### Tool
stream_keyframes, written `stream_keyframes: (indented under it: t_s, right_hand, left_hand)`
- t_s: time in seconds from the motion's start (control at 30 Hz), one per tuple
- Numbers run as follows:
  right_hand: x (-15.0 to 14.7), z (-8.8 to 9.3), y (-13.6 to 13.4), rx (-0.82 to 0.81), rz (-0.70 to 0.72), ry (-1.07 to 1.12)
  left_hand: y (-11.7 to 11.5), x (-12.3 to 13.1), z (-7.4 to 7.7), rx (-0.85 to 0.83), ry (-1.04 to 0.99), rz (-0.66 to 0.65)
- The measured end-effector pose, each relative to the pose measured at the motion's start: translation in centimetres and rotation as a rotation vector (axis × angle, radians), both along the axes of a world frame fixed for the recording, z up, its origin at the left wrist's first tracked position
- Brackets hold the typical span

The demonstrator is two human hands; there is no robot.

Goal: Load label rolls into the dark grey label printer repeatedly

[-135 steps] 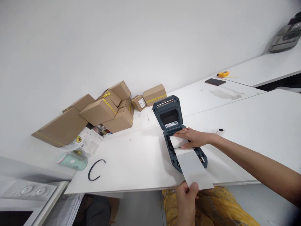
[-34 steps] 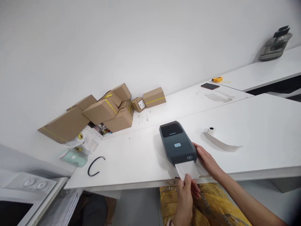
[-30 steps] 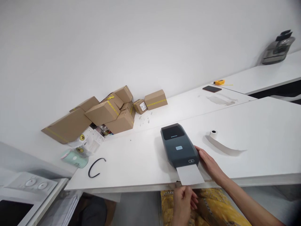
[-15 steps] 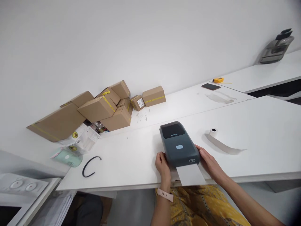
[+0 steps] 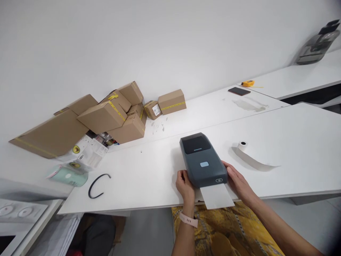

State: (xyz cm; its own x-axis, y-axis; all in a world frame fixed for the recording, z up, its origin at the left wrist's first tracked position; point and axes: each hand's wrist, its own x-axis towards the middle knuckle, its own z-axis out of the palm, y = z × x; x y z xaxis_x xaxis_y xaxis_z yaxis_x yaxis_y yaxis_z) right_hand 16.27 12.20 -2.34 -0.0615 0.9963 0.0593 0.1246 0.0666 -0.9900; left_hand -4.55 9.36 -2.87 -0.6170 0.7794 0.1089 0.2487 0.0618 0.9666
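A dark grey label printer sits at the table's front edge with its front toward me. It has a black window on top and a light blue button. From its front slot a blank white paper strip sticks out past the table edge. My left hand presses against the printer's left side with curled fingers, the fingertips partly hidden. Along the right side lies my right hand, its fingers reaching round the lower corner. A small roll of white paper lies to the right, its tail unrolled.
Cardboard boxes are piled at the back left, by a mint green pouch and a black headband. Toward the back right of the white table are a phone and a yellow tape measure.
The view has shifted slightly, so boxes and table sit higher and the left-side things further left. Both hands stay on the printer's sides, and the paper strip still hangs out.
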Motion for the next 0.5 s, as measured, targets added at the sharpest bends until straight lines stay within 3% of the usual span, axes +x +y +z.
stream_keyframes:
  t_s: [0.1,0.17,0.27,0.37,0.5]
  right_hand:
    - [-0.1,2.2,-0.8,0.065,-0.062,-0.036]
    - [-0.2,4.1,-1.0,0.264,-0.047,-0.106]
    - [-0.6,6.2,-0.4,0.640,0.089,-0.309]
    - [-1.1,6.7,0.6,0.846,0.127,-0.542]
    - [-1.5,6.2,1.3,0.971,0.058,-0.765]
  left_hand:
    - [0.0,0.0,0.0,-0.005,0.004,0.010]
    - [0.0,0.0,-0.1,-0.006,0.002,0.009]
    - [0.0,-0.1,-0.1,0.003,-0.003,0.002]
    - [-0.1,-0.1,-0.2,0.016,-0.008,-0.005]
    - [-0.1,-0.1,-0.4,0.007,-0.014,-0.006]
